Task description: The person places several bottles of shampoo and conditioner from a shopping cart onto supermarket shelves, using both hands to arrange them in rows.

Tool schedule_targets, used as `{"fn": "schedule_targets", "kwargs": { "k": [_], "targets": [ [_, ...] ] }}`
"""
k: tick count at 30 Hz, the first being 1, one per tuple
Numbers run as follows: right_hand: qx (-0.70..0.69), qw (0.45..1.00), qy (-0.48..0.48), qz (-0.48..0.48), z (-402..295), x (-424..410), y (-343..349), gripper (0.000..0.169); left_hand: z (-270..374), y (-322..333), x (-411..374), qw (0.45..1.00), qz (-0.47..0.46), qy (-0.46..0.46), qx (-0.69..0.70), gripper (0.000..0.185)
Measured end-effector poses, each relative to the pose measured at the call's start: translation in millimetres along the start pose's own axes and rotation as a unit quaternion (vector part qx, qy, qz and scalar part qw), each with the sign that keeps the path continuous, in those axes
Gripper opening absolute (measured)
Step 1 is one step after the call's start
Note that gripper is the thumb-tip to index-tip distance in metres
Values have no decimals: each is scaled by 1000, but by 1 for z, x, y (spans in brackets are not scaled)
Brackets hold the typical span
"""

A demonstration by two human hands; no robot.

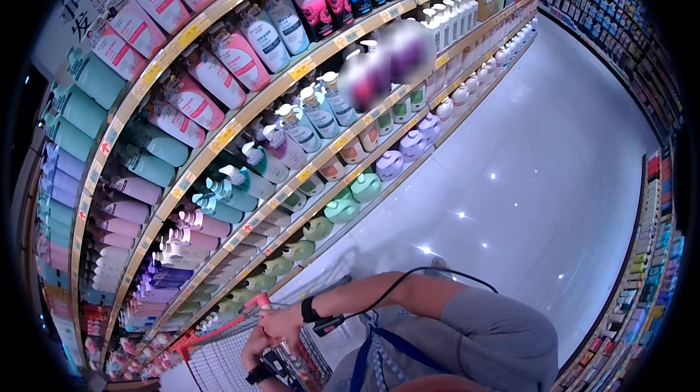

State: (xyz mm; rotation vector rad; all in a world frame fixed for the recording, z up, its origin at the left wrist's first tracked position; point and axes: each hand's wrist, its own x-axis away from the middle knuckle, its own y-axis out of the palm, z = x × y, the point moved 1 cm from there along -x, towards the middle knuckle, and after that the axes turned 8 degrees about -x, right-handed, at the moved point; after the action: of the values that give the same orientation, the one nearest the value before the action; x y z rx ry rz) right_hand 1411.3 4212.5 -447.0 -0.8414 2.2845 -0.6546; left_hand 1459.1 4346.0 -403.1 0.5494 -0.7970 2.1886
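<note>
A metal wire shopping cart point(221, 356) with red trim stands before me at the lower left. My right hand point(281, 323), a black band on its wrist, is closed over the cart's handle point(259, 300) just below its pinkish-red end. Against it lies my left hand point(254, 345), also with a black wristband; its fingers are partly covered, so its grip cannot be made out. A black cable runs from a small black device point(328, 326) by the right wrist. Beneath the hands, items and wire mesh show only in part.
Long shelves point(306, 69) of pump bottles and other bottles curve along the left and top. Round green containers point(342, 209) line the lowest shelf. Glossy floor point(492, 162) runs between these and another stocked shelf point(645, 260) at the right. Packed display racks point(607, 14) stand at the far end.
</note>
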Motion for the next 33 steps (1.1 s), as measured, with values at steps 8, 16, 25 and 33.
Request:
{"fn": "schedule_targets", "kwargs": {
  "k": [8,16,25,33],
  "targets": [
    [-16,998,27,45,-34,166,-69,48,119,151,-13,998,-53,17,-25,28],
    [12,995,93,-30,-56,303,-184,47,203,265,-81,997,-77,15,-18,28],
    [-8,995,74,-65,-62,435,-309,42,318,382,-123,990,-133,23,-47,28],
    [-30,984,96,-148,-56,523,-406,45,408,461,-151,989,-129,18,-64,28]
  ]
}}
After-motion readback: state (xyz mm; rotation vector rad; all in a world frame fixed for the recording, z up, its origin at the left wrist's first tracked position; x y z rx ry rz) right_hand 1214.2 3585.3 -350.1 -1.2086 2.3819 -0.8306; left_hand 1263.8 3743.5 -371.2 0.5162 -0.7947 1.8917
